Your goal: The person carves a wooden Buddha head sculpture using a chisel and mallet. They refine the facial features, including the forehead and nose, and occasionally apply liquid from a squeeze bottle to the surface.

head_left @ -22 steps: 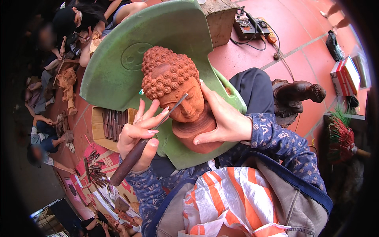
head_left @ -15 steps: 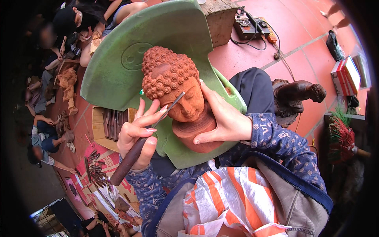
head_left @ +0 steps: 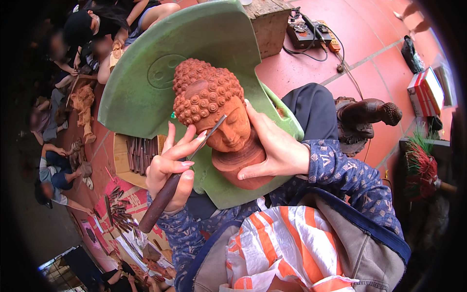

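A reddish-brown carved wooden head (head_left: 214, 104) with a knobbly curled top rests against a big green curved backing (head_left: 146, 87) on my lap. My left hand (head_left: 170, 168) grips a long carving chisel (head_left: 182, 173) with a dark wooden handle; its thin blade tip touches the face of the head near the eye. My right hand (head_left: 275, 148) cups the right side and neck of the head, steadying it. Both sleeves are blue patterned fabric.
A wooden tray of carving tools (head_left: 138, 155) lies beside my left hand, with more chisels (head_left: 116, 209) on a red mat below. Other people (head_left: 82, 39) sit working at upper left. A dark carved statue (head_left: 365, 117) lies at right. A power unit with cables (head_left: 311, 34) sits on the red tile floor.
The chisel tip has shifted slightly along the face of the head. My right hand stays put on the head.
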`<state>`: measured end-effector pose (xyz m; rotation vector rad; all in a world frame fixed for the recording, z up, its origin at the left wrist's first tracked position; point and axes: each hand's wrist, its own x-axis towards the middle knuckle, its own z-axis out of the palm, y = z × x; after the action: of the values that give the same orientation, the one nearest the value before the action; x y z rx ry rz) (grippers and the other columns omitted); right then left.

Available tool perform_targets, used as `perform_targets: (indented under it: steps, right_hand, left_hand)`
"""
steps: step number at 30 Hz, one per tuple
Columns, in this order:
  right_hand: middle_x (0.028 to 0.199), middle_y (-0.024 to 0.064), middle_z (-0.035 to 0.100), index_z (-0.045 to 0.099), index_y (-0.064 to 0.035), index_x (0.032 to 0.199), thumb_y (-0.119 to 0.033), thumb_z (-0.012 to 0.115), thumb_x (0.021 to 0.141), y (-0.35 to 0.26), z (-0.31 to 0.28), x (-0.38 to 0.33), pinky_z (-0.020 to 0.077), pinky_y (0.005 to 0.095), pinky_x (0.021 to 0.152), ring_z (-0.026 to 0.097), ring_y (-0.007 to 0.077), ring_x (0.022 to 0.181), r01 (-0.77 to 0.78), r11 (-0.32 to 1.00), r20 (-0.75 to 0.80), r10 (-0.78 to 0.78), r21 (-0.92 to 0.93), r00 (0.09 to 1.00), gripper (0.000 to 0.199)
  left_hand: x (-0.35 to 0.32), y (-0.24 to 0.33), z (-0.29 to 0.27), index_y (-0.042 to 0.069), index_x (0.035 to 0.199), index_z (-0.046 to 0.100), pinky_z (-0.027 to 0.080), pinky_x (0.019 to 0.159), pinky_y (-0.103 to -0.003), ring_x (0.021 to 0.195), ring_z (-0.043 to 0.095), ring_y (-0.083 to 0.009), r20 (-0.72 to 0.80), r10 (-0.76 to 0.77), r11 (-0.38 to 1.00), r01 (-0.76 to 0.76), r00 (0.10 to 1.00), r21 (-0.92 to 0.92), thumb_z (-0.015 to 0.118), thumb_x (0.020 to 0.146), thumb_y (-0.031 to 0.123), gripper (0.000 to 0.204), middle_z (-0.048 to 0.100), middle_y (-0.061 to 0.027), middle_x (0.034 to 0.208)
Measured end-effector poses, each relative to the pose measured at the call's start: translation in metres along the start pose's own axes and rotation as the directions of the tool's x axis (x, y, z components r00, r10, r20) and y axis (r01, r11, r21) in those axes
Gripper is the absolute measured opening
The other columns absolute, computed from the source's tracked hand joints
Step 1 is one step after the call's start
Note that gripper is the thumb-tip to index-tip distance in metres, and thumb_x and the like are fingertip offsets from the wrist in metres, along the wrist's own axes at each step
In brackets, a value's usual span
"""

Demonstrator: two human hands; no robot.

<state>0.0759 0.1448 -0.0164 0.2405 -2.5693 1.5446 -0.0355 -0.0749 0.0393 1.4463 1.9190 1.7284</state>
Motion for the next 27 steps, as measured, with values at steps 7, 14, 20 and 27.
perform_targets:
  steps: [7,14,20,27]
  right_hand:
    - [0.123,0.0369,0.039,0.003,0.0154,0.14,-0.048,0.079,0.066,0.001,0.001,-0.001,0.0338,0.0449,0.102,0.042,0.0469,0.116,0.013,0.999,-0.01,-0.013,-0.032,1.0,0.123]
    - [0.123,0.0368,0.039,0.003,0.0152,0.14,-0.048,0.079,0.065,-0.001,-0.001,0.0,0.0343,0.0445,0.102,0.043,0.0468,0.116,0.006,0.999,0.003,-0.006,-0.039,1.0,0.124]
    - [0.124,0.0359,0.04,0.003,0.0146,0.14,-0.047,0.079,0.065,0.001,0.0,-0.001,0.0339,0.0443,0.102,0.042,0.0466,0.116,0.012,1.0,-0.008,-0.012,-0.018,1.0,0.123]
    - [0.124,0.0355,0.039,0.004,0.0142,0.14,-0.047,0.079,0.065,0.002,0.0,-0.001,0.0337,0.0439,0.102,0.042,0.0459,0.117,0.021,1.0,-0.022,-0.021,-0.002,1.0,0.122]
  left_hand:
    - [-0.001,-0.006,0.002,0.012,0.096,0.044,0.007,0.109,-0.063,0.119,0.049,-0.0465,-0.036,-0.022,0.998,0.02,0.999,-0.062,0.059,0.089,0.014,0.016,0.061,-0.0284,0.112]
    - [0.0,-0.006,0.003,0.012,0.095,0.044,0.009,0.109,-0.063,0.121,0.049,-0.0452,-0.017,-0.077,0.997,0.077,0.997,-0.002,0.061,0.088,0.015,0.019,0.061,-0.0278,0.113]
    - [0.001,0.0,-0.001,0.011,0.095,0.044,0.008,0.109,-0.063,0.121,0.047,-0.047,0.017,-0.062,0.995,0.064,0.998,-0.083,0.061,0.088,0.017,0.019,0.06,-0.0294,0.114]
    - [0.005,0.007,-0.001,0.01,0.096,0.043,0.008,0.109,-0.063,0.121,0.047,-0.0481,-0.004,-0.1,0.991,0.099,0.995,-0.095,0.059,0.089,0.016,0.018,0.059,-0.0311,0.114]
